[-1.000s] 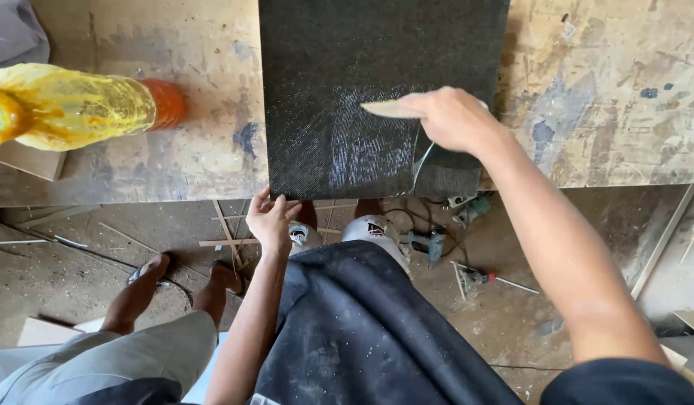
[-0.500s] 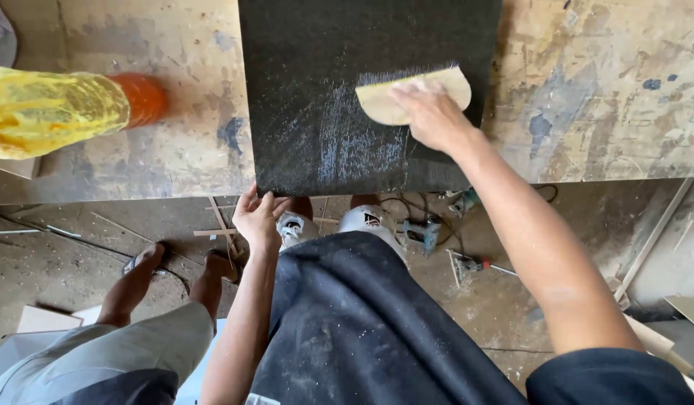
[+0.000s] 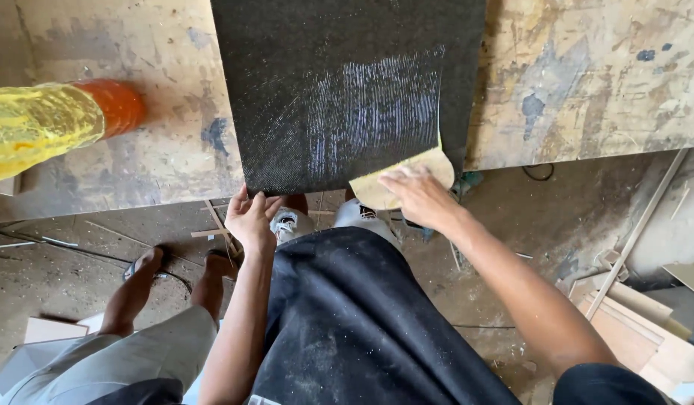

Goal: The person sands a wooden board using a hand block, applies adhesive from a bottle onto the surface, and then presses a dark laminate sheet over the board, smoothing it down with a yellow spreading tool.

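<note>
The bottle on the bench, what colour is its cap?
Orange. The bottle itself is yellow; its cap shows best in the head view.

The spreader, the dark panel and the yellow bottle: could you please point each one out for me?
spreader (image 3: 377,189), head view, on its pale blade left of the fingers.
dark panel (image 3: 287,90), head view, on its bare upper left area.
yellow bottle (image 3: 39,124), head view, on its yellow body.
</note>
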